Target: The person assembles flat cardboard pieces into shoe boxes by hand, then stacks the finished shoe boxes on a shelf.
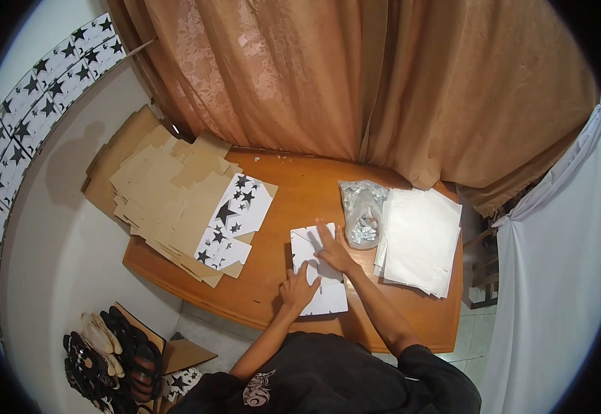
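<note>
A white folded paper or card piece (328, 298) lies on the wooden table in front of me, with small dark marks along its edges. My left hand (299, 288) presses on its left side, fingers apart. Higher up, my right hand (333, 253) rests on the upper right part, fingers spread. Neither hand grips anything. Just right of the piece sits a clear plastic bag (364, 222) of small silvery items. Beside the bag lies a stack of white sheets (421, 241).
Flat brown cardboard pieces (166, 186) are heaped on the table's left, topped by a white star-printed piece (235, 214). Brown curtains (280, 76) hang behind the table (283, 186). Shoes (117, 352) stand at lower left. A white cloth (556, 276) hangs at right.
</note>
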`<act>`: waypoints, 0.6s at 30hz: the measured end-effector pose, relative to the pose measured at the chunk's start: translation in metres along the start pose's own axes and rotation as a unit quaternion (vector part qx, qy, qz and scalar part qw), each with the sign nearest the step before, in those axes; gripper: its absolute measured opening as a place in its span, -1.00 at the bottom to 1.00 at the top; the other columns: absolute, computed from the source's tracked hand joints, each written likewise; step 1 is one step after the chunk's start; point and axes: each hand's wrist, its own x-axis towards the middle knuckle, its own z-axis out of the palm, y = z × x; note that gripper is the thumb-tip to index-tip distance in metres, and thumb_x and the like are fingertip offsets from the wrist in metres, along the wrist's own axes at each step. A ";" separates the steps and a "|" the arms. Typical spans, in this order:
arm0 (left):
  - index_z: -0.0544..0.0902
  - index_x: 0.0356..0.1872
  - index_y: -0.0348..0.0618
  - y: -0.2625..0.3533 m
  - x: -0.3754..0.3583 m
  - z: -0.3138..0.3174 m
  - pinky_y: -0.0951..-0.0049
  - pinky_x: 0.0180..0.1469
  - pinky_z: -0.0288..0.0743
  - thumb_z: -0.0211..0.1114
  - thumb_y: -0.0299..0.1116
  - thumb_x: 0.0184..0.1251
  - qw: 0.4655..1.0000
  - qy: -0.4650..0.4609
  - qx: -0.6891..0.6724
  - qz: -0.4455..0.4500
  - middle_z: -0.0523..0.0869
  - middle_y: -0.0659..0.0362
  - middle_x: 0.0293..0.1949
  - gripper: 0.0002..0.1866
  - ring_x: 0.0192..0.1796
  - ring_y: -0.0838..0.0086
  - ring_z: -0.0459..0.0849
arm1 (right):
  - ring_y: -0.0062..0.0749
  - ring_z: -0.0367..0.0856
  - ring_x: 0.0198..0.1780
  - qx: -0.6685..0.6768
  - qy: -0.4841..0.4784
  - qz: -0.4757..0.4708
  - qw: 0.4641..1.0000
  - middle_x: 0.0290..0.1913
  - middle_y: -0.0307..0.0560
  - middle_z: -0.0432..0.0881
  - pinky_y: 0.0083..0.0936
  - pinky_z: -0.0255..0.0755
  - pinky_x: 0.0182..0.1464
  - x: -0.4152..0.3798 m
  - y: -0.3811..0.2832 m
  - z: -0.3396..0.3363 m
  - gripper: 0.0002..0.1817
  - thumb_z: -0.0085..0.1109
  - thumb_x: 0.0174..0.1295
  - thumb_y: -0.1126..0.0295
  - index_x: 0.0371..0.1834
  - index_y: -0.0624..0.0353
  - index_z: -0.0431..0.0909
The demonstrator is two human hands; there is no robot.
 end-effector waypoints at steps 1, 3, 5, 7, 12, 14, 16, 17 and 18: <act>0.33 0.43 0.14 -0.006 -0.001 0.001 -0.18 -0.01 0.53 0.30 0.14 0.27 1.000 0.001 0.002 0.002 0.56 -0.20 -0.01 -0.26 -0.02 -0.24 0.65 | 0.13 -0.33 0.67 0.113 0.079 0.022 0.990 0.65 0.24 -0.14 0.13 -0.58 0.59 -0.002 0.002 0.001 0.01 0.16 0.30 0.10 0.66 0.16 -0.25; 0.31 0.44 0.13 -0.016 0.002 -0.003 -0.17 0.02 0.51 0.32 0.15 0.24 0.998 0.042 -0.041 0.012 0.56 -0.18 -0.01 -0.22 0.02 -0.21 0.64 | 0.11 -0.29 0.67 0.223 0.160 0.038 0.961 0.65 0.22 -0.12 0.07 -0.54 0.60 -0.008 0.003 0.000 -0.03 0.12 0.34 0.08 0.65 0.21 -0.23; 0.26 0.46 0.11 -0.022 0.005 -0.013 -0.14 0.10 0.48 0.37 0.11 0.22 0.996 0.042 -0.078 -0.004 0.55 -0.21 0.11 -0.18 0.13 -0.21 0.59 | 0.11 -0.14 0.64 0.255 0.244 0.118 0.928 0.63 0.29 -0.10 -0.07 -0.34 0.61 -0.026 0.001 0.003 -0.11 0.06 0.41 0.07 0.64 0.25 -0.16; 0.17 0.49 0.07 -0.029 0.004 -0.019 -0.10 0.20 0.45 0.41 0.01 0.22 0.976 0.106 -0.193 -0.009 0.49 -0.28 0.25 -0.13 0.23 -0.24 0.52 | 0.07 0.04 0.59 0.263 0.250 0.158 0.918 0.60 0.33 -0.05 -0.19 -0.14 0.59 -0.048 0.015 0.021 -0.14 0.05 0.44 0.06 0.61 0.32 -0.09; -0.06 0.56 -0.11 -0.037 0.007 -0.023 0.02 0.25 0.43 0.50 -0.14 0.19 0.919 0.184 -0.347 -0.037 0.50 -0.25 0.24 0.07 0.22 -0.06 0.58 | -0.14 0.59 -0.10 0.420 0.072 0.459 0.779 0.17 0.24 0.45 -0.17 0.62 -0.04 -0.091 -0.040 -0.024 -0.08 0.25 0.30 -0.14 0.50 0.25 0.11; -0.10 0.57 -0.10 -0.013 -0.007 -0.048 0.05 0.20 0.48 0.51 -0.13 0.19 0.923 0.163 -0.342 -0.061 0.50 -0.25 0.21 0.10 0.17 -0.02 0.62 | 0.02 0.59 0.00 0.507 0.070 0.445 0.735 0.20 0.20 0.46 -0.11 0.63 -0.11 -0.093 -0.043 -0.018 -0.15 0.27 0.31 -0.08 0.52 0.07 0.09; -0.14 0.58 -0.08 -0.005 -0.008 -0.049 0.07 0.15 0.53 0.53 -0.12 0.18 0.925 0.147 -0.339 -0.084 0.50 -0.26 0.19 0.13 0.12 0.01 0.67 | -0.05 0.69 -0.07 0.594 0.091 0.398 0.693 0.16 0.08 0.52 -0.26 0.68 -0.27 -0.093 -0.042 -0.020 -0.20 0.37 0.28 0.04 0.48 -0.08 0.11; -0.17 0.58 -0.04 -0.008 -0.007 -0.042 0.09 0.08 0.57 0.53 -0.12 0.19 0.908 0.144 -0.386 -0.080 0.48 -0.25 0.18 0.15 0.06 0.06 0.70 | -0.05 0.69 -0.07 0.595 0.093 0.397 0.693 0.16 0.08 0.52 -0.26 0.68 -0.27 -0.092 -0.039 -0.024 -0.20 0.37 0.28 0.04 0.48 -0.08 0.11; -0.20 0.58 0.00 -0.008 -0.006 -0.038 0.12 0.00 0.61 0.53 -0.11 0.20 0.887 0.143 -0.432 -0.078 0.46 -0.25 0.18 0.16 -0.01 0.10 0.74 | -0.10 0.70 -0.13 0.586 0.091 0.383 0.708 0.14 0.06 0.53 -0.22 0.69 -0.25 -0.091 -0.037 -0.031 -0.21 0.39 0.27 0.06 0.45 -0.06 0.14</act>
